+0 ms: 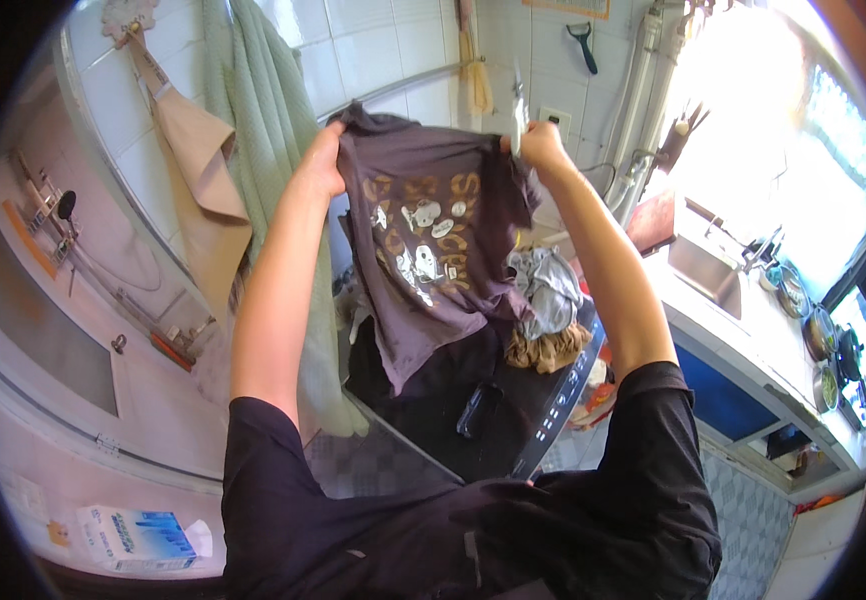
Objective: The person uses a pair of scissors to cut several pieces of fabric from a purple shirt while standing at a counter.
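Note:
A dark grey-purple T-shirt (433, 225) with a printed front hangs stretched between my raised hands. My left hand (324, 161) grips its upper left part. At the upper right, my right hand (542, 144) holds the other side, beside a narrow white object (519, 120) that may be a hanger; whether the fingers hold it too is unclear. Below the shirt is a black-topped appliance with a control strip (564, 394), and a dark phone-like object (478, 409) lies on the top. A grey cloth (549, 289) and a brown cloth (549, 347) are heaped at its right side.
A pale green towel (275, 150) and a beige apron (197, 157) hang at the left. A metal rail (410, 86) crosses the tiled wall, where a peeler (584, 49) hangs. To the right are a counter sink (707, 277) and several pans (819, 334). A tissue box (140, 538) sits lower left.

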The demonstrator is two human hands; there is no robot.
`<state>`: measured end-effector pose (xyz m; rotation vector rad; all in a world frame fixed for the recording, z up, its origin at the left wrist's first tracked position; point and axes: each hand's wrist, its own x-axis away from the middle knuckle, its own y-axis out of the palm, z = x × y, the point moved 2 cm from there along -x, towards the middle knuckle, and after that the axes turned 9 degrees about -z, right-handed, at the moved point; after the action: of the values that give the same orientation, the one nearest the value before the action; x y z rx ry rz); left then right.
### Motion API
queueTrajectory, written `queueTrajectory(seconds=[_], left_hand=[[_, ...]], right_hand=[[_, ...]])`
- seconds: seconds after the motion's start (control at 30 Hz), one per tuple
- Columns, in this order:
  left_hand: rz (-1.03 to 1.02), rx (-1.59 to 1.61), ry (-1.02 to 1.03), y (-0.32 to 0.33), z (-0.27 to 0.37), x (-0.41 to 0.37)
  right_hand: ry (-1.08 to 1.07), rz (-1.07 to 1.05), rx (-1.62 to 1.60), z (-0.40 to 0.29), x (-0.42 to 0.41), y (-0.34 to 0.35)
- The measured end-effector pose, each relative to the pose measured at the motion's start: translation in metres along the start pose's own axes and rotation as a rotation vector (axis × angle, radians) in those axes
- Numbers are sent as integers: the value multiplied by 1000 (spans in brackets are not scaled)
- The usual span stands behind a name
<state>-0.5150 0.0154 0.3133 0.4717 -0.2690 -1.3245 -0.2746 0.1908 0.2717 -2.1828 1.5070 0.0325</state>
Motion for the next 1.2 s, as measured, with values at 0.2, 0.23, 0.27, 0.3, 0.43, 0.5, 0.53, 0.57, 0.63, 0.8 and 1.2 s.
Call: queueTrajectory(seconds=[0.2, 0.23, 0.27, 0.3, 0.43, 0.5, 0.53, 0.57, 0.63, 0.8, 1.2], left_hand=[[-206, 45, 395, 65, 74, 13], [-210, 93, 396, 68, 75, 27], [-275, 53, 453, 63, 73, 41], [-464, 51, 475, 55, 63, 54], [-342, -137, 468, 0, -34, 141], [-280, -351, 146, -59, -107, 174], [-386, -345, 82, -86, -145, 193], [-336, -357, 15, -99, -183, 212], [-262, -334, -157, -118, -244, 248], [-144, -949, -128, -127, -280, 311], [-99, -1186, 111, -86, -257, 292]], right_hand=[[-423, 224, -108, -106, 17, -69], [-463, 241, -152, -112, 35, -72], [-462, 137, -263, -103, 45, -74], [-453, 43, -368, -89, 59, -81], [-173, -393, -513, -21, 171, -63], [75, -387, -286, 6, 232, -44], [59, -459, -288, 37, 252, -33], [51, -522, -277, 80, 270, -22], [275, -520, -321, 139, 314, -2], [498, -332, -458, 184, 381, 10], [373, -139, 163, 172, 370, 32]])
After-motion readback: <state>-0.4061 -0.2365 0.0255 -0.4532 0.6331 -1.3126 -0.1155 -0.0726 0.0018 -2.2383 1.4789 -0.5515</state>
